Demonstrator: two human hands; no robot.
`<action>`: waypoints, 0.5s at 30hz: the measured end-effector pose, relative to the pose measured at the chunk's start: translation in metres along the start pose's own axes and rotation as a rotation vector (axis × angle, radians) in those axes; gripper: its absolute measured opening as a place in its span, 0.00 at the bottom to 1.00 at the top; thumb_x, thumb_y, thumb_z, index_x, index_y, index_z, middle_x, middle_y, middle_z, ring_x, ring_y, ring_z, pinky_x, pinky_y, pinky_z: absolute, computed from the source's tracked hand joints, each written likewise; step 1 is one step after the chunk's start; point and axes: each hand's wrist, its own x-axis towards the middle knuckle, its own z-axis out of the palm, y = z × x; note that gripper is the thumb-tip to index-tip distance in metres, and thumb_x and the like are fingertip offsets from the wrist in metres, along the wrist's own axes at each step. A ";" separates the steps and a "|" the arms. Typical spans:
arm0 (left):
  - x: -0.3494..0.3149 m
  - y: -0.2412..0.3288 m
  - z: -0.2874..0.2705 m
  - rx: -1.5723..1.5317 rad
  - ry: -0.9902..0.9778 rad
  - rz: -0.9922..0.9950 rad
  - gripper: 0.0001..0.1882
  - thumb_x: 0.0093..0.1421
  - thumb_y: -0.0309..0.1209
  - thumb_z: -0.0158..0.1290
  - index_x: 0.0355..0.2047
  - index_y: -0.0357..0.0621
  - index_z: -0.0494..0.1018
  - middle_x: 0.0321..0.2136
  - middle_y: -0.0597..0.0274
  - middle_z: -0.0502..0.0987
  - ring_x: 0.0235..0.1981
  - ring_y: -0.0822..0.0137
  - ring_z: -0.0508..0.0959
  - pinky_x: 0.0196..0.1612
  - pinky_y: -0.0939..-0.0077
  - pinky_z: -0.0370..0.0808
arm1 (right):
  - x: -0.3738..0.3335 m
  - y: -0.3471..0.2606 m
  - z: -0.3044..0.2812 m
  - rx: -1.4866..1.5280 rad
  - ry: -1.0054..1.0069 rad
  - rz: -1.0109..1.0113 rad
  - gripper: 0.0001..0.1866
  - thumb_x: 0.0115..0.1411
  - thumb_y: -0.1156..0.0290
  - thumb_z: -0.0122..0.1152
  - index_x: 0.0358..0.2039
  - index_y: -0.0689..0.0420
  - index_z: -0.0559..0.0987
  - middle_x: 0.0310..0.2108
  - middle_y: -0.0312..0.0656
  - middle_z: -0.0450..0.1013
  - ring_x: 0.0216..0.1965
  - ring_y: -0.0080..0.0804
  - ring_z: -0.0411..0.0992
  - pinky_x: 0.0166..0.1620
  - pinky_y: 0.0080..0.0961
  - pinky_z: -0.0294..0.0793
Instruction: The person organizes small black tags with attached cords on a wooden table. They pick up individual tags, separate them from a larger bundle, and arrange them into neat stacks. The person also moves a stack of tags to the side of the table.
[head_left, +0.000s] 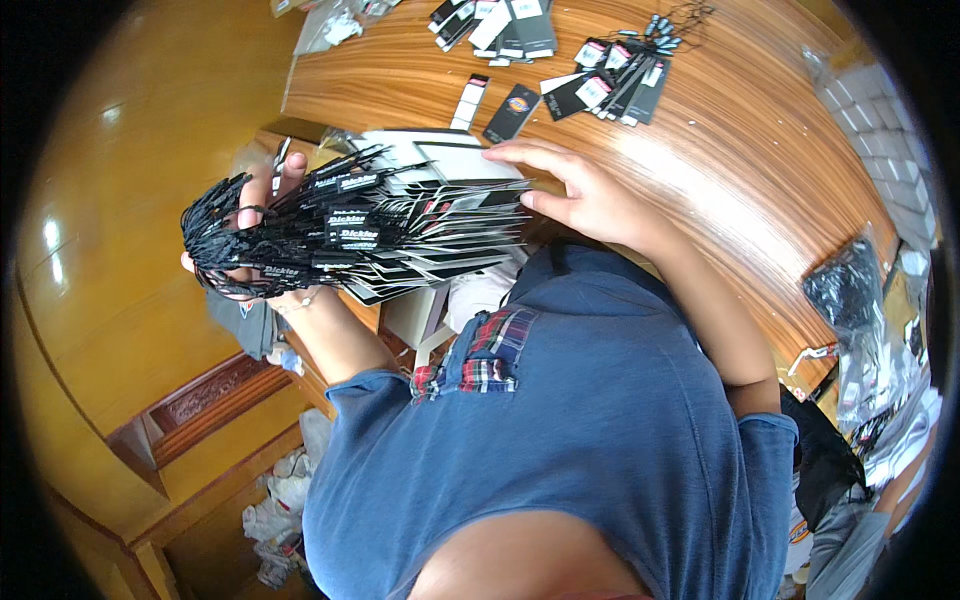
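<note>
My left hand (258, 193) is closed around a thick bunch of hang tags (455, 235), gripping them at their black strings (215, 235). Many of the fingers are buried in the loops. The cards fan out toward the right, dark and white, with small black seals along the strings. At the cards' far right ends is my right hand (570, 185), thumb and forefinger spread apart. Whether its fingertips touch the cards I cannot tell. Just beyond the bunch, a black hang tag (512, 113) and a white-labelled tag (468, 103) lie on the wooden table (730, 180).
Farther back on the table are a pile of tags (520, 30) and another strung tag bundle (610, 85). Clear plastic (335, 25) sits at the far left corner. On the right are stacked wrapped goods (880, 130) and a plastic bag of black items (842, 285).
</note>
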 end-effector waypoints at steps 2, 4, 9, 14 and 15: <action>-0.001 0.008 -0.002 -0.019 -0.070 -0.032 0.10 0.43 0.35 0.60 0.27 0.51 0.73 0.30 0.75 0.68 0.52 0.45 0.56 0.53 0.35 0.49 | 0.004 -0.001 0.009 0.047 -0.055 0.049 0.26 0.45 0.83 0.49 0.48 0.55 0.67 0.48 0.46 0.63 0.50 0.39 0.62 0.52 0.29 0.60; -0.006 0.015 0.003 -0.024 -0.070 0.016 0.10 0.41 0.39 0.60 0.24 0.53 0.73 0.29 0.77 0.68 0.52 0.45 0.56 0.53 0.35 0.50 | 0.007 -0.006 0.015 0.046 -0.087 0.045 0.29 0.43 0.84 0.48 0.50 0.54 0.66 0.49 0.46 0.62 0.50 0.40 0.62 0.52 0.30 0.61; -0.003 0.018 -0.002 0.003 0.025 0.077 0.22 0.46 0.54 0.52 0.18 0.46 0.70 0.26 0.64 0.68 0.48 0.40 0.59 0.50 0.39 0.54 | 0.014 -0.016 0.016 -0.135 -0.081 0.034 0.38 0.39 0.89 0.42 0.54 0.52 0.60 0.55 0.45 0.56 0.57 0.39 0.54 0.59 0.30 0.52; -0.014 0.045 0.017 0.679 0.176 -0.070 0.24 0.58 0.45 0.42 0.29 0.30 0.65 0.28 0.46 0.71 0.30 0.61 0.70 0.39 0.68 0.67 | 0.029 -0.035 -0.008 -0.266 0.144 -0.099 0.28 0.46 0.81 0.49 0.51 0.54 0.64 0.49 0.43 0.62 0.53 0.36 0.59 0.56 0.30 0.55; -0.009 0.041 0.012 0.666 0.134 -0.085 0.21 0.59 0.44 0.41 0.26 0.33 0.64 0.26 0.49 0.70 0.29 0.63 0.69 0.36 0.71 0.65 | 0.037 -0.055 -0.013 -0.274 0.181 -0.182 0.24 0.47 0.77 0.51 0.48 0.55 0.67 0.45 0.46 0.66 0.49 0.37 0.63 0.52 0.30 0.60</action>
